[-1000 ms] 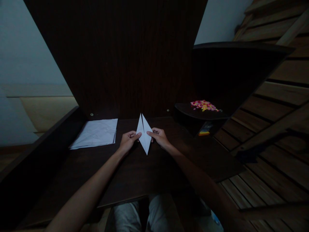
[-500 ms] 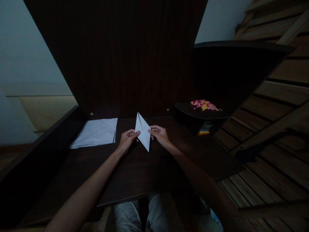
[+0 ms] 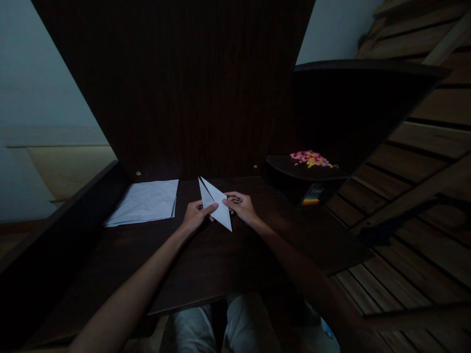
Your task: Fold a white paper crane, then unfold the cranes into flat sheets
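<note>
A white sheet of paper folded into a narrow diamond (image 3: 221, 214) is held over the dark desk, with a slit running down its upper half between two points. My left hand (image 3: 195, 215) pinches its left edge, thumb on the front face and fingers partly hidden behind. On the opposite edge, my right hand (image 3: 241, 206) grips the paper the same way, its thumb near the middle. The top of the diamond leans to the left and its lower tip points down to the right.
Several white sheets (image 3: 147, 201) lie stacked on the desk (image 3: 198, 269) at the left. Small pink and yellow pieces (image 3: 312, 158) are heaped on a corner shelf (image 3: 279, 164). A dark panel (image 3: 176, 98) rises behind the desk. Wooden slats (image 3: 430, 196) stand at the right.
The folded paper has turned anticlockwise, its top swinging left and its lower tip shifting slightly right. Its slit shows a little wider. Both hands still hold it.
</note>
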`<state>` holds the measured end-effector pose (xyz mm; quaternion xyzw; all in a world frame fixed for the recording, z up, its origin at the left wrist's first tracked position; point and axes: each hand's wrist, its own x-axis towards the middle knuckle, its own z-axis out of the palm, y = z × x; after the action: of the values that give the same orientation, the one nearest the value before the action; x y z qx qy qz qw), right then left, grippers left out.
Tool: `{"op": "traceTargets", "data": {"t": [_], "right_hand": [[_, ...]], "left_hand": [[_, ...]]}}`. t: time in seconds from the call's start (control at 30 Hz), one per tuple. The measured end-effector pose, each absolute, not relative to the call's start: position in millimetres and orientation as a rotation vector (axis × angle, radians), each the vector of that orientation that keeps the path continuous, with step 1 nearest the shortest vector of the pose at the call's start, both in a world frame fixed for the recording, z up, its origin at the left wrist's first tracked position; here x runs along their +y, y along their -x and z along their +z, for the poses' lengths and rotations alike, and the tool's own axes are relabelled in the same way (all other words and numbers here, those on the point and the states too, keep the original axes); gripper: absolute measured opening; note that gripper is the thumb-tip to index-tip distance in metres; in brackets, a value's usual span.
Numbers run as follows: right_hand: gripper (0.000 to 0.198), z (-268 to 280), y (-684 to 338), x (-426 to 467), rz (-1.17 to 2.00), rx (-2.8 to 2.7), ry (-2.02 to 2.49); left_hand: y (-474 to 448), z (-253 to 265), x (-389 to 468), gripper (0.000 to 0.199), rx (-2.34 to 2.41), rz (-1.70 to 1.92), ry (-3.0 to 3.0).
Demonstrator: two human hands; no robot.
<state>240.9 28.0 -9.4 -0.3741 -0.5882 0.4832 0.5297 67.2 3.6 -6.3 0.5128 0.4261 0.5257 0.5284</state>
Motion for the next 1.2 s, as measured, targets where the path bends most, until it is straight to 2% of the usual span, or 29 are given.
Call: {"op": "traceTargets", "data": {"t": [0.2, 0.4, 0.57, 0.7, 0.87, 1.1, 1.2], "right_hand": [[0.038, -8.4, -240.9, 27.0, 1.138, -1.443, 0.906], [0.036, -2.4, -240.3, 25.5, 0.975, -1.377, 0.914], [0.044, -2.7, -239.2, 24.8, 1.265, -1.331, 0.887], [0.038, -3.2, -239.5, 23.6, 1.346, -1.293, 0.853], [0.032, -6.0, -240.7, 27.4, 1.384, -1.277, 0.858], [0.029, -8.5, -241.4, 31.7, 1.213, -1.221, 0.92], [0.032, -9.0, -241.9, 31.6, 1.169, -1.234, 0.932]], "left_hand": [[-68.1, -7.3, 4.3, 0.035, 1.039, 1.301, -1.224], [-59.9, -1.0, 3.2, 0.028, 1.257, 1.609, -1.386], [-53.9, 0.6, -3.3, 0.017, 1.17, 1.628, -2.001], [-54.2, -9.2, -2.4, 0.025, 0.994, 1.534, -2.346], [-54.9, -14.8, 1.2, 0.037, 0.947, 1.507, -2.459], [-58.2, -10.3, 0.4, 0.059, 1.083, 1.528, -2.186], [-57.4, -8.3, 1.3, 0.058, 1.04, 1.528, -1.945]]}}
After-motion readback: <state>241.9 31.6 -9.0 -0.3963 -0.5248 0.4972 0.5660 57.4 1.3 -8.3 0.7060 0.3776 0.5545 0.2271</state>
